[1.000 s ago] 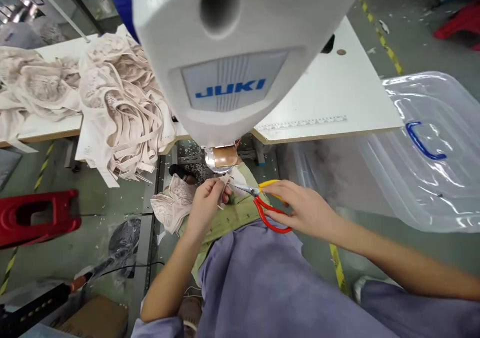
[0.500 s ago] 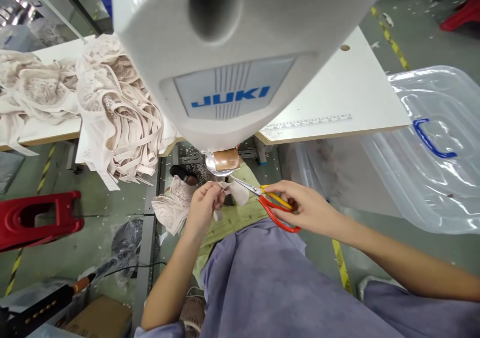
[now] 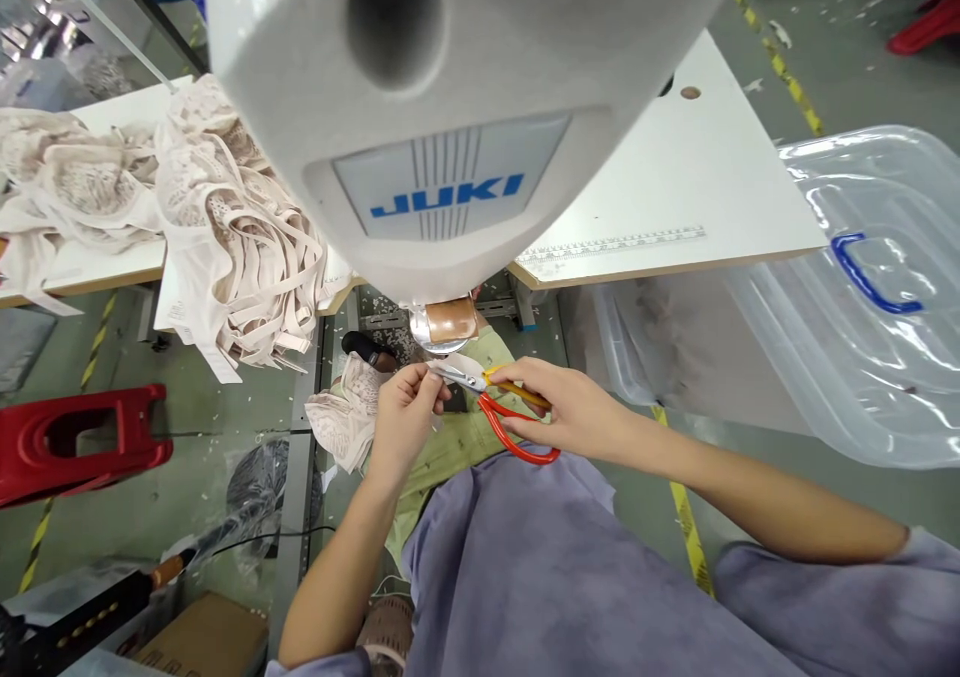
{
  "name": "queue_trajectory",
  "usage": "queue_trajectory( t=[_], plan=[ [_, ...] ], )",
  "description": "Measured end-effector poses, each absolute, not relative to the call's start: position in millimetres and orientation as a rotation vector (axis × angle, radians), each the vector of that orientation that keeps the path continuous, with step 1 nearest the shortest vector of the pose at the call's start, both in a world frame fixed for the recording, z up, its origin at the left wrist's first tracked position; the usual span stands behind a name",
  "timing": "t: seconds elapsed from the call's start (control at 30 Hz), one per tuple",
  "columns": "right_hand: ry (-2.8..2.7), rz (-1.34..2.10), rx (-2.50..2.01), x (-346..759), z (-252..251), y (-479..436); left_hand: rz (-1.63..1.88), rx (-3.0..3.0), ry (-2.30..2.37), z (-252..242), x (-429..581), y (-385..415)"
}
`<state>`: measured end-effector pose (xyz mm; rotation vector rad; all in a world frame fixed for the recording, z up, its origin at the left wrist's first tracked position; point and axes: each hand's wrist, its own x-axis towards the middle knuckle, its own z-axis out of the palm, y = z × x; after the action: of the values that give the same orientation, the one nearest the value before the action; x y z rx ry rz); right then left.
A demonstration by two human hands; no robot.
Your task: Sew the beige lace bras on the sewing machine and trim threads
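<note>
My left hand (image 3: pixel 403 419) pinches the edge of a beige lace garment piece (image 3: pixel 349 417), which hangs to the left of the hand above my lap. My right hand (image 3: pixel 570 409) grips red and yellow handled scissors (image 3: pixel 504 412), and their blades point left and reach the fabric right at my left fingertips. Both hands work just below the head of a white JUKI sewing machine (image 3: pixel 450 127), whose brown-taped lower part (image 3: pixel 448 321) sits right above them.
A heap of beige lace garments and straps (image 3: pixel 225 227) lies on the white table (image 3: pixel 675 187) at left. A clear plastic bin with a blue handle (image 3: pixel 862 287) stands at right. A red stool (image 3: pixel 75 442) and yellow floor tape (image 3: pixel 686 527) are below.
My right hand moved the scissors left, so the blades now meet the fabric at my left fingers. The loose flap of fabric seen half a second ago is no longer spread out.
</note>
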<state>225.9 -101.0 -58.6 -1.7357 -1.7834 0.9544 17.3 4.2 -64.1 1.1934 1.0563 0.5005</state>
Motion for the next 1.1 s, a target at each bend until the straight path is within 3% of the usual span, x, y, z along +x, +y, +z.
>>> queue_trajectory(
  t=[0.4, 0.57, 0.73, 0.93, 1.0, 1.1],
  plan=[
    [-1.635, 0.89, -1.966, 270, -58, -119, 0.655, 0.972, 1.034, -61, 18, -2],
    [-1.763, 0.447, -2.284, 335, -42, -63, 0.596, 0.905, 0.965, -58, 23, -1],
    [-1.953, 0.038, -2.082, 312, -38, -36, 0.257, 0.815, 0.824, -45, 17, 3],
    [-2.312, 0.589, -1.255, 225, -72, -70, -0.139, 1.017, 0.715, -18, 15, 13],
    [-2.174, 0.629, -1.383, 226, -79, -72, 0.008, 1.272, 0.878, -22, 12, 7],
    [-1.671, 0.64, -1.772, 245, -76, -68, 0.585, 1.599, 1.211, -52, 7, -14]
  ],
)
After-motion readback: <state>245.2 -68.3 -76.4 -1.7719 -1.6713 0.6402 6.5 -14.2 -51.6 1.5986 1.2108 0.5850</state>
